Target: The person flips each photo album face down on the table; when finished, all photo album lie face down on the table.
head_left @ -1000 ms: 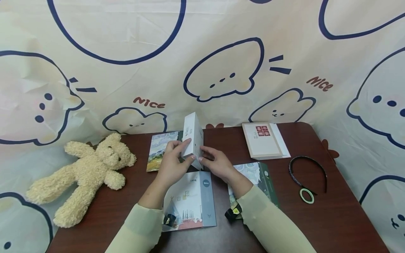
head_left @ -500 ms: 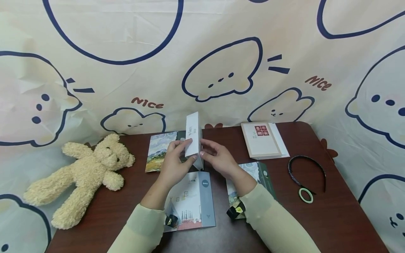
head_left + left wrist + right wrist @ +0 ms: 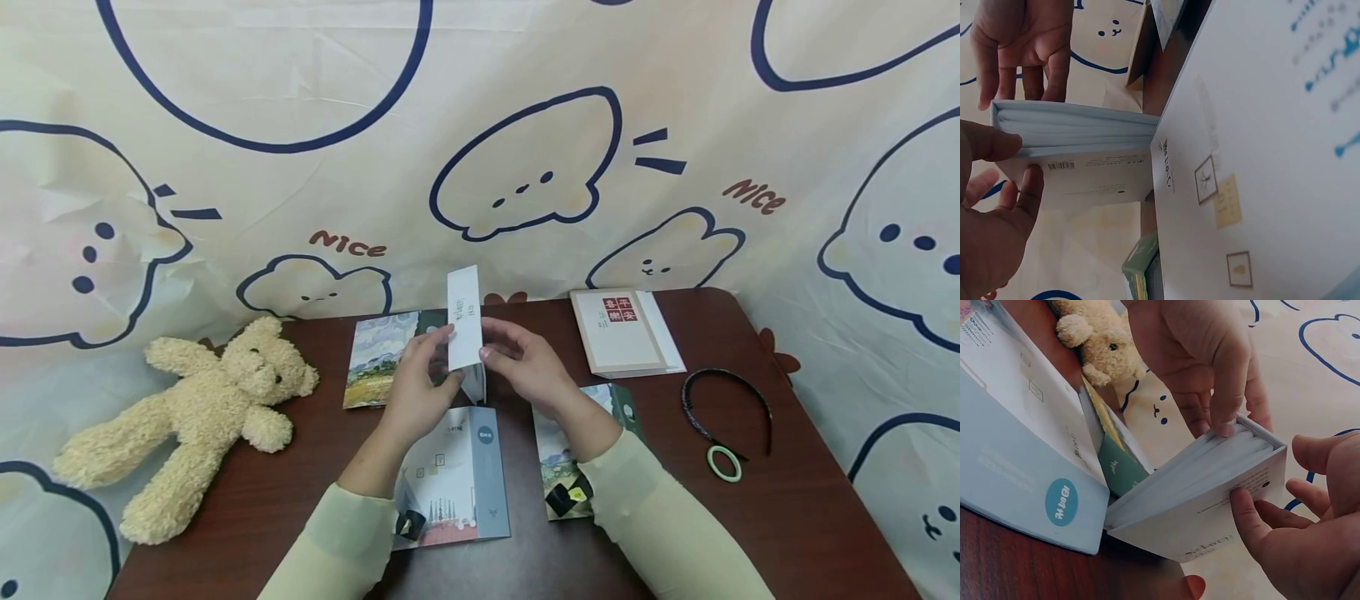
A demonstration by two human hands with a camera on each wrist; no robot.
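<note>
A thick white book [image 3: 464, 333] stands with its lettered spine turned up and its page ends facing me. My left hand [image 3: 418, 390] holds its near end: in the left wrist view the thumb lies against the page edges [image 3: 1079, 128] and a finger lies on the barcoded cover. My right hand [image 3: 529, 373] is at the other side, fingers spread, one fingertip on the printed cover in the right wrist view. Just in front lies a white and blue-grey book [image 3: 491, 475]. Behind my left hand is a book with a painted landscape cover [image 3: 375, 350].
A cream teddy bear [image 3: 210, 408] lies at the left. Under my right forearm is another painted-cover book [image 3: 557, 467]. A white book with red characters [image 3: 615, 342] lies at the back right, near a black headband [image 3: 688, 400] and a pale green ring [image 3: 723, 463]. A patterned cloth hangs behind.
The white book has turned so that its spine faces me more squarely, shifting slightly right. My right hand has moved a little to the right with it.
</note>
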